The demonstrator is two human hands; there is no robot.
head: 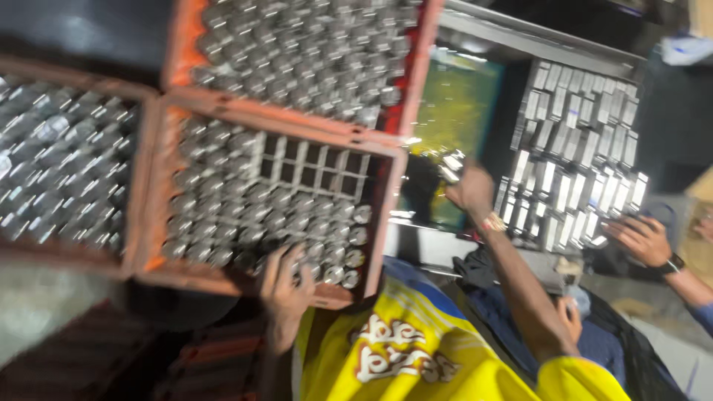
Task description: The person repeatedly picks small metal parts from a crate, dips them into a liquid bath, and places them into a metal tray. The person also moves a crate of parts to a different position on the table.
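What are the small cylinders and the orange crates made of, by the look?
Cylinders: likely bare metal, silvery with bright glints, though blur leaves it open. Orange crate: probably moulded plastic, matte, with a grid floor showing where pieces are gone. The left hand rests on the cylinders at the crate's near edge.

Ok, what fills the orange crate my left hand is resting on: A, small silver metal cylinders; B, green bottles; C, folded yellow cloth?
A: the left hand lies with fingers spread on rows of small silver cylinders packed in the orange crate.
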